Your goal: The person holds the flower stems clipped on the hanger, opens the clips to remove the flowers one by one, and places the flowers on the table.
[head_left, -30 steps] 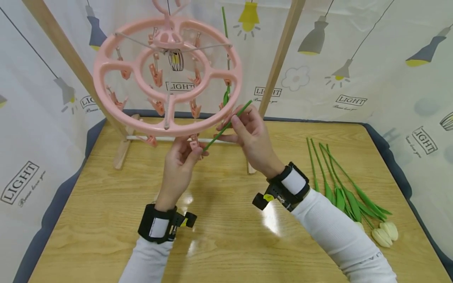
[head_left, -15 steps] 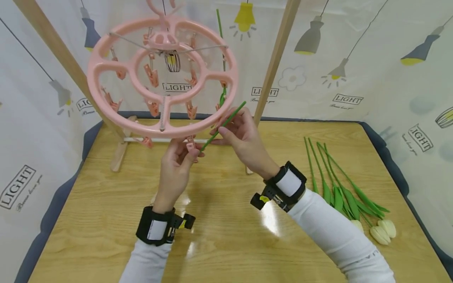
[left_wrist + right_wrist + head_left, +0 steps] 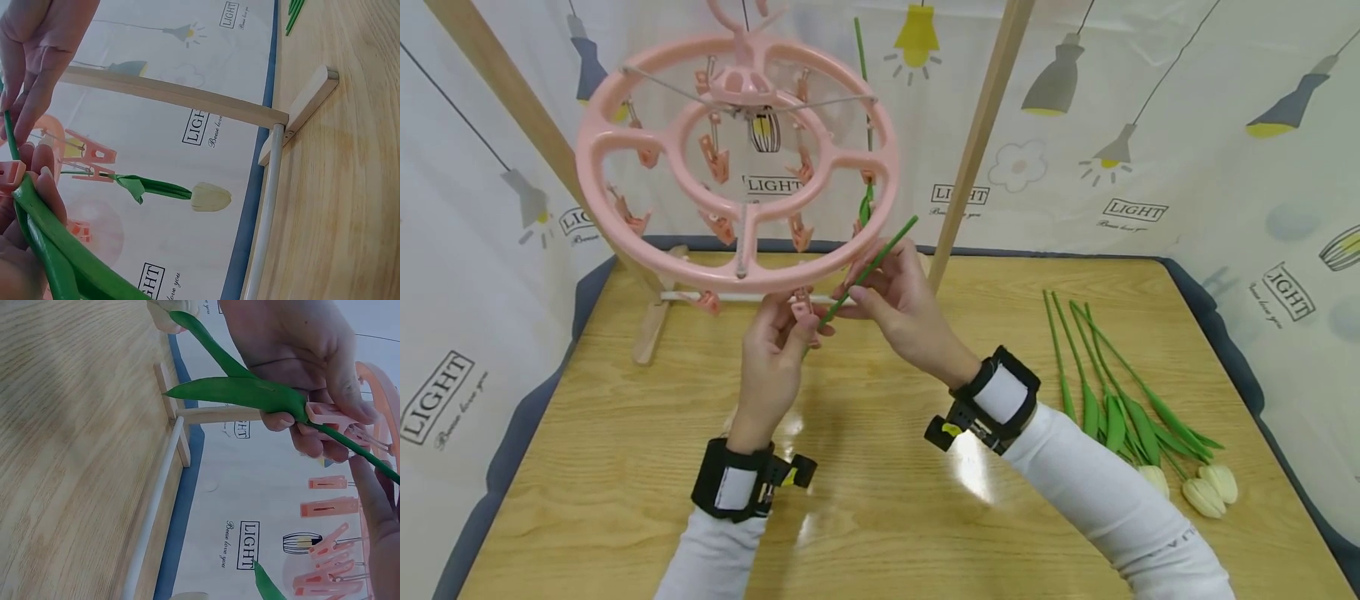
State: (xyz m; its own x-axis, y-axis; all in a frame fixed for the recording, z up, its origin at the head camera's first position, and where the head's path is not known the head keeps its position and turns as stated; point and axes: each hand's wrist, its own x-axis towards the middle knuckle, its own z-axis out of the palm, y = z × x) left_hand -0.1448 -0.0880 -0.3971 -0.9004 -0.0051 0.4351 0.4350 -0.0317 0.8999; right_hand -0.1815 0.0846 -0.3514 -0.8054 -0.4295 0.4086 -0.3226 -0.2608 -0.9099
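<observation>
My left hand [image 3: 771,358] pinches a pink clothespin [image 3: 802,307] hanging from the front of the round pink drying rack [image 3: 790,273]. A tulip's green stem [image 3: 876,262] slants past this clothespin; its green leaves [image 3: 237,394] lie just below the left fingers in the right wrist view, with the white bloom [image 3: 175,315] partly cut off. My right hand [image 3: 913,304] holds the stem higher up, between thumb and fingers. Another tulip [image 3: 209,197] hangs bloom-down from a different clothespin [image 3: 94,172] on the rack. Whether the held clothespin bites the stem is unclear.
Several white tulips [image 3: 1138,417] lie on the wooden table [image 3: 880,500] at the right. Wooden posts [image 3: 981,142] with a white crossbar [image 3: 269,206] stand around the rack. A printed curtain [image 3: 1210,108] closes off the back.
My right hand has moved slightly down and left along with the stem, nearer the left hand. The left hand keeps its pinch on the clothespin. The whole view has shifted a little.
</observation>
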